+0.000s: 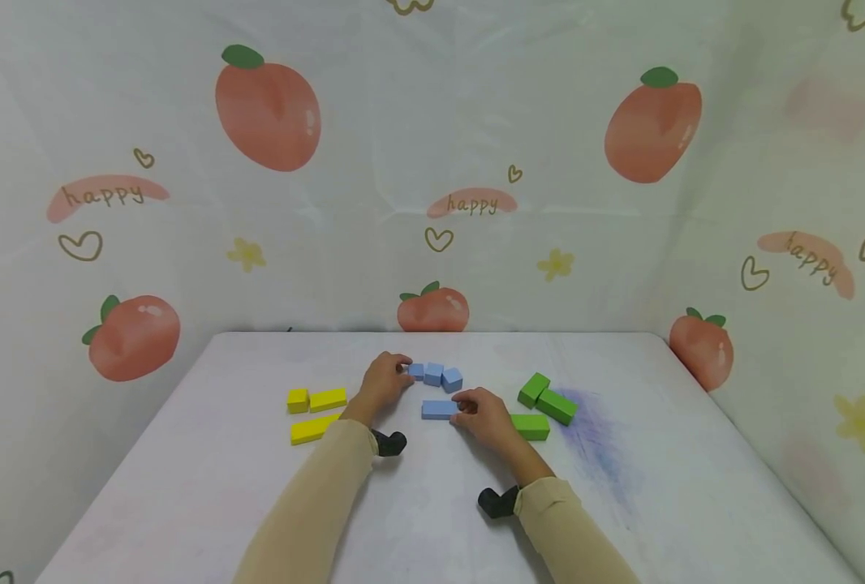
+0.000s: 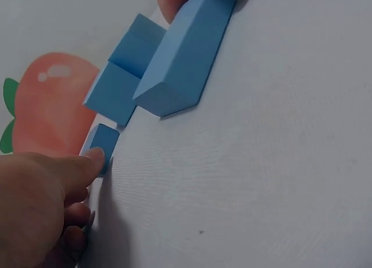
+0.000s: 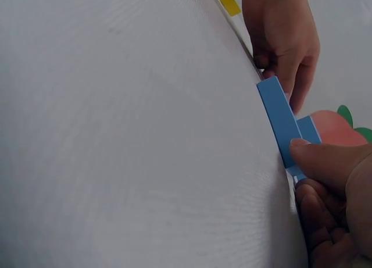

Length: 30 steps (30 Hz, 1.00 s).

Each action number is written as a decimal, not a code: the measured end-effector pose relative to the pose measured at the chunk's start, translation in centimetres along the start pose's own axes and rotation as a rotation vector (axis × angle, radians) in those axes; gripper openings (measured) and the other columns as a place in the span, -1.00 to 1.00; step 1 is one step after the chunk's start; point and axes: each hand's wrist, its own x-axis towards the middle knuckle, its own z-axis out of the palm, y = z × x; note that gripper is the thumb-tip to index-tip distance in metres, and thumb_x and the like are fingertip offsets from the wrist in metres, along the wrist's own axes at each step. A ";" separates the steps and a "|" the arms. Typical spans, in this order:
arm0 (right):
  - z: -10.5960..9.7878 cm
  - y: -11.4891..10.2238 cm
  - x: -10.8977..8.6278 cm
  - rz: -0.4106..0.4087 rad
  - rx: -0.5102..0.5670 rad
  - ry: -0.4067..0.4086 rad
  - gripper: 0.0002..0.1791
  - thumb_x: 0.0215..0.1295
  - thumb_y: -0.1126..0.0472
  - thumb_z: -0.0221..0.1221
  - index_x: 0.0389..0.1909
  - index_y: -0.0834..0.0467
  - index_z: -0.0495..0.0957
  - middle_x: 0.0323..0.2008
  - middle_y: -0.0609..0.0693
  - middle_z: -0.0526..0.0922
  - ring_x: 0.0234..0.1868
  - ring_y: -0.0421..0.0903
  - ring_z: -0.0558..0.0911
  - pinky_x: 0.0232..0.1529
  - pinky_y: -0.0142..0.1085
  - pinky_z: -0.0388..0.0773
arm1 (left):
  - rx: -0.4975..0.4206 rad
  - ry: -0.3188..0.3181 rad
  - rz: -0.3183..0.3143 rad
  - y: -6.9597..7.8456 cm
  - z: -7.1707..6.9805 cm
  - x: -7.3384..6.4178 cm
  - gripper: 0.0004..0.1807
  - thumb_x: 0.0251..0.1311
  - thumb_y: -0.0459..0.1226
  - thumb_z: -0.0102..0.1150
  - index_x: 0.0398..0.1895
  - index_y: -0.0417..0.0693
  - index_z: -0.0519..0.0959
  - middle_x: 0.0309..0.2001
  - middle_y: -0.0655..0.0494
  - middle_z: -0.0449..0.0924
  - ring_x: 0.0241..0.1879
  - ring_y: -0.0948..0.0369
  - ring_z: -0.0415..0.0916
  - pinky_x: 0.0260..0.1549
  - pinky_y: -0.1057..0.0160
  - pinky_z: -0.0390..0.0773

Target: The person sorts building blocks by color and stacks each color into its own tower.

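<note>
A person's left hand (image 1: 385, 383) pinches a small blue cube (image 2: 104, 141) at the left end of a short row near the back of the table. Beside it, two more blue cubes, a middle one (image 1: 433, 374) and a turned right one (image 1: 451, 380), continue the row. Nearer the person lies a long blue block (image 1: 437, 410), lengthwise across the table. The right hand (image 1: 485, 415) holds that block by its right end, thumb (image 3: 314, 154) on the near face in the right wrist view. Part of the block's right end is hidden by the fingers.
On the left lie a yellow cube (image 1: 298, 401) and two yellow blocks, one long (image 1: 312, 430) and partly behind the left forearm, one shorter (image 1: 328, 399). Several green blocks (image 1: 557, 406) lie right of the right hand. A purple smudge (image 1: 596, 438) marks the white table (image 1: 432, 527).
</note>
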 end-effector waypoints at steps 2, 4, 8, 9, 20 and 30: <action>0.0 0.0 0.0 -0.007 0.005 0.003 -0.70 0.17 0.33 0.34 -0.05 0.20 0.64 -0.29 -0.03 0.55 -0.23 -0.09 0.52 -0.15 -0.21 0.53 | -0.010 0.013 -0.005 0.0 0.0 -0.1 -0.63 0.22 -0.27 0.30 0.10 -0.13 0.59 -0.16 -0.01 0.47 -0.14 0.07 0.42 0.02 0.10 0.47; 0.1 -0.1 0.0 -0.010 0.007 0.005 -0.70 0.16 0.33 0.34 -0.06 0.20 0.64 -0.30 -0.03 0.55 -0.23 -0.09 0.52 -0.15 -0.21 0.52 | -0.022 0.017 -0.010 0.0 0.1 -0.3 -0.63 0.21 -0.26 0.31 0.09 -0.14 0.60 -0.14 -0.01 0.48 -0.13 0.07 0.42 0.04 0.10 0.47; 0.1 0.0 0.1 -0.010 -0.006 0.005 -0.71 0.17 0.32 0.34 -0.06 0.19 0.64 -0.30 -0.03 0.53 -0.24 -0.10 0.51 -0.16 -0.21 0.52 | -0.050 0.018 -0.005 0.2 0.1 -0.6 -0.64 0.21 -0.27 0.31 0.07 -0.16 0.60 -0.09 -0.03 0.49 -0.08 0.05 0.43 0.08 0.08 0.45; 0.1 0.0 0.1 -0.009 -0.009 0.004 -0.71 0.17 0.32 0.34 -0.06 0.19 0.64 -0.31 -0.03 0.53 -0.24 -0.10 0.50 -0.16 -0.22 0.51 | -0.056 0.019 -0.005 0.3 0.1 -0.6 -0.64 0.21 -0.27 0.31 0.07 -0.17 0.60 -0.08 -0.03 0.50 -0.07 0.05 0.43 0.08 0.08 0.45; 0.1 0.2 0.1 -0.021 0.002 0.005 -0.71 0.17 0.32 0.34 -0.06 0.20 0.64 -0.31 -0.03 0.52 -0.25 -0.11 0.50 -0.18 -0.22 0.50 | -0.118 0.028 -0.009 0.4 0.3 -1.9 -0.65 0.24 -0.27 0.28 0.09 -0.11 0.59 -0.03 0.01 0.51 -0.10 0.08 0.43 0.02 0.10 0.46; 0.0 0.2 0.1 -0.014 -0.002 0.004 -0.71 0.18 0.32 0.33 -0.05 0.20 0.63 -0.31 -0.03 0.52 -0.25 -0.11 0.50 -0.18 -0.23 0.50 | -0.179 -0.019 0.030 0.6 0.1 -4.0 -0.63 0.22 -0.22 0.31 0.10 -0.04 0.58 -0.03 0.08 0.51 -0.15 0.12 0.40 -0.01 0.13 0.48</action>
